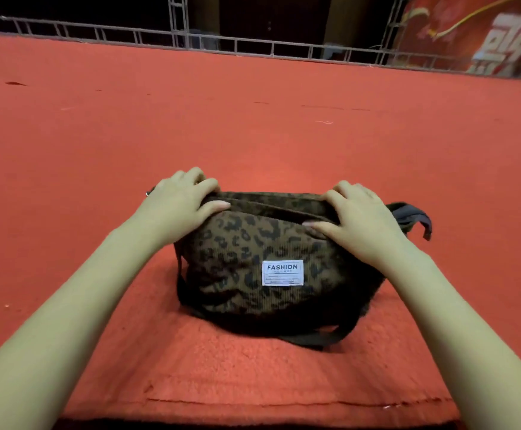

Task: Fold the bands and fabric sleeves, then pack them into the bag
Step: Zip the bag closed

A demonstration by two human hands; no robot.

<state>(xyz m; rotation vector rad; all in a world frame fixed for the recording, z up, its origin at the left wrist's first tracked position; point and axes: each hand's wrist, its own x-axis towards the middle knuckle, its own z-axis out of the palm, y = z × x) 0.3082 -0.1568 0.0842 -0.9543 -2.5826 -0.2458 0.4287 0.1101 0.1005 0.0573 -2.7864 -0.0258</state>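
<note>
A brown leopard-print corduroy bag with a white "FASHION" label lies on the red carpet in front of me. My left hand grips the bag's top left corner, thumb along the top edge. My right hand grips the top right edge, fingers curled over it and thumb on the front panel. The bag's top looks nearly closed. A dark strap sticks out at the bag's right end, and another length of strap runs under its front. No bands or fabric sleeves are visible.
Red carpet spreads wide on all sides, with a raised fold of it under the bag. A metal truss rail runs along the far edge, and a red banner hangs at the back right.
</note>
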